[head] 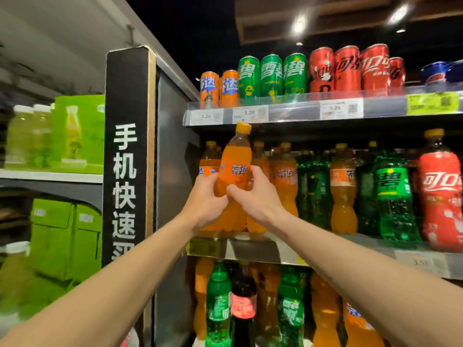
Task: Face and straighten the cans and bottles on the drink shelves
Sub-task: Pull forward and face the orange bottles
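An orange soda bottle (234, 169), clear plastic with a waisted, ribbed body and an orange screw cap, is held in front of the middle shelf (250, 249) at its left end. It leans slightly, cap tipped to the right, and its blue-and-white label faces the camera. Both hands clamp it at the waist: the left hand (204, 204) wraps it from the left, fingers curled behind, and the right hand (258, 196) pinches it from the right, thumb in front below the label. The two thumbs nearly meet.

Behind it stand more orange bottles (285, 181), close together, then dark green bottles (393, 194) and a red cola bottle (441, 196) further right. The cap reaches almost to the price rail (275, 113) of the shelf above, a clear plastic strip carrying white tags. On that upper shelf, slim metal cans stand in a row: orange cans (220, 88), green cans (271, 75), red cans (348, 68).

A black vertical sign panel (127, 151) with white characters bounds the shelf on the left. Below, the bottom shelf holds mixed orange, green and dark bottles.
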Tool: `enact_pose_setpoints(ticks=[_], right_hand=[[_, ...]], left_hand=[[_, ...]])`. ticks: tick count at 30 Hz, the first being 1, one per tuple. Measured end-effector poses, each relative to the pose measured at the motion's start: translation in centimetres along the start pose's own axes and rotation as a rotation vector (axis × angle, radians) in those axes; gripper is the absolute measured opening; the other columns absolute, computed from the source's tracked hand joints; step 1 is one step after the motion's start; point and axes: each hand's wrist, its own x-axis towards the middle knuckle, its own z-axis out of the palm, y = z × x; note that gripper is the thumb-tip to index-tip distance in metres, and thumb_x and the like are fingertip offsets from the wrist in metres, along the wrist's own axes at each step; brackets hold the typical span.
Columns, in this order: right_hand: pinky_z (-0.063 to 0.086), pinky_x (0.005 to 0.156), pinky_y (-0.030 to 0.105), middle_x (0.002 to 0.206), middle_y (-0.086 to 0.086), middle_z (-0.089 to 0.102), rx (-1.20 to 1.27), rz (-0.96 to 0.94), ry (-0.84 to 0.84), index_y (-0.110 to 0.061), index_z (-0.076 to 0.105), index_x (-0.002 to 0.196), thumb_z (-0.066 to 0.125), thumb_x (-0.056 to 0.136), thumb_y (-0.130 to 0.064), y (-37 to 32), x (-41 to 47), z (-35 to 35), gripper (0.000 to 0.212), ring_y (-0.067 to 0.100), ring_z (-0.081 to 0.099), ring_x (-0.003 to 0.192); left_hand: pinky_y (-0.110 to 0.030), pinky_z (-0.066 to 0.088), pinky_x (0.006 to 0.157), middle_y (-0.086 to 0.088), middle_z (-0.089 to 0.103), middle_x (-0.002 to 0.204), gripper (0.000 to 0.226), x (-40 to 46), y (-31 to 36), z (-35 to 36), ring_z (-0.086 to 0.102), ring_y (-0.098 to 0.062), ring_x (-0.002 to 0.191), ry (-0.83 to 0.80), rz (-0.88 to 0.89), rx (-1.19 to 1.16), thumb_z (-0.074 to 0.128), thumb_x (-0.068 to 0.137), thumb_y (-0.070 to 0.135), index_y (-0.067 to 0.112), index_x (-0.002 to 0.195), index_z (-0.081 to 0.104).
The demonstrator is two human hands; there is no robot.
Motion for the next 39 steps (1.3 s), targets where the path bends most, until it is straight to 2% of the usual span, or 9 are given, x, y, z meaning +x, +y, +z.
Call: enact_pose_setpoints(ticks=[2, 4, 6, 8, 15, 25, 29, 33, 39], right_hand=[[0.053, 0.098, 0.037, 0.132, -0.01, 0.057, 0.021, 0.011, -0.035, -0.028, 0.041, 0.144, 0.068, 0.093, -0.039, 0.0, 0.5, 1.1, 0.059, 0.012, 0.057, 0.118], [0.051, 0.094, 0.033, 0.122, -0.013, 0.053, 0.035, 0.035, -0.077, -0.027, 0.043, 0.141, 0.066, 0.095, -0.039, 0.0, 1.1, 1.9, 0.053, 0.008, 0.053, 0.112], [0.052, 0.086, 0.027, 0.11, -0.013, 0.059, 0.037, 0.069, -0.113, -0.028, 0.051, 0.123, 0.066, 0.096, -0.039, 0.2, 2.0, 2.6, 0.033, 0.008, 0.058, 0.103], [0.057, 0.088, 0.031, 0.107, -0.007, 0.068, 0.063, 0.094, -0.145, -0.024, 0.059, 0.114, 0.064, 0.097, -0.041, 0.5, 2.7, 3.4, 0.025, 0.014, 0.066, 0.101], [0.055, 0.1, 0.044, 0.136, 0.0, 0.061, 0.067, 0.139, -0.182, -0.022, 0.045, 0.147, 0.06, 0.097, -0.049, 1.4, 3.8, 5.7, 0.059, 0.023, 0.062, 0.12], [0.049, 0.106, 0.052, 0.152, 0.003, 0.048, 0.084, 0.184, -0.286, -0.023, 0.032, 0.155, 0.056, 0.1, -0.048, 1.5, 3.8, 5.4, 0.065, 0.03, 0.052, 0.134], [0.054, 0.101, 0.046, 0.139, 0.001, 0.057, 0.104, 0.182, -0.255, -0.021, 0.045, 0.147, 0.052, 0.102, -0.045, 1.6, 3.3, 4.1, 0.051, 0.025, 0.059, 0.122], [0.06, 0.076, 0.027, 0.11, -0.001, 0.069, 0.049, 0.135, -0.114, -0.018, 0.064, 0.125, 0.046, 0.105, -0.042, 1.9, 2.2, 0.6, 0.036, 0.012, 0.066, 0.091], [0.054, 0.068, 0.035, 0.081, 0.001, 0.065, -0.105, 0.178, 0.084, -0.016, 0.065, 0.092, 0.047, 0.103, -0.032, 3.6, 0.6, -6.9, 0.026, 0.018, 0.061, 0.071]], left_hand=[[-0.044, 0.059, 0.091, 0.007, 0.056, 0.118, 0.029, 0.2, -0.7, -0.1, 0.061, -0.02, 0.111, 0.038, -0.037, -0.008, 0.062, 0.097, 0.036, 0.031, 0.125, 0.056], [-0.042, 0.059, 0.089, 0.0, 0.061, 0.123, 0.035, 0.5, -1.3, -0.3, 0.064, -0.022, 0.109, 0.081, -0.08, -0.006, 0.064, 0.096, 0.034, 0.029, 0.13, 0.056], [-0.035, 0.055, 0.089, 0.002, 0.058, 0.124, 0.041, 0.8, -1.7, -0.3, 0.06, -0.017, 0.108, 0.16, -0.102, 0.023, 0.064, 0.097, 0.028, 0.025, 0.136, 0.052], [-0.036, 0.049, 0.089, 0.005, 0.052, 0.119, 0.045, 1.0, -2.0, -0.4, 0.052, -0.013, 0.104, 0.226, -0.164, 0.053, 0.063, 0.098, 0.024, 0.02, 0.138, 0.043], [-0.045, 0.055, 0.094, -0.011, 0.056, 0.128, 0.041, 1.4, -3.3, -0.4, 0.06, -0.029, 0.113, 0.289, -0.24, 0.166, 0.062, 0.098, 0.02, 0.016, 0.129, 0.035], [-0.042, 0.051, 0.093, -0.016, 0.044, 0.134, 0.045, 1.2, -2.8, 0.3, 0.054, -0.035, 0.119, 0.374, -0.204, 0.329, 0.065, 0.095, 0.015, 0.01, 0.13, 0.037], [-0.038, 0.05, 0.091, -0.016, 0.041, 0.134, 0.051, 0.5, -1.6, 1.5, 0.05, -0.031, 0.119, 0.457, -0.098, 0.453, 0.068, 0.093, 0.017, 0.008, 0.133, 0.039], [-0.031, 0.047, 0.079, -0.008, 0.051, 0.123, 0.028, 0.6, 0.6, 3.8, 0.055, -0.022, 0.106, 0.374, -0.057, 0.32, 0.06, 0.098, 0.023, 0.012, 0.121, 0.05], [-0.022, 0.046, 0.066, 0.0, 0.061, 0.103, 0.012, 1.6, 4.3, 10.1, 0.059, -0.014, 0.091, 0.226, -0.036, 0.136, 0.062, 0.096, 0.025, 0.02, 0.104, 0.054]])
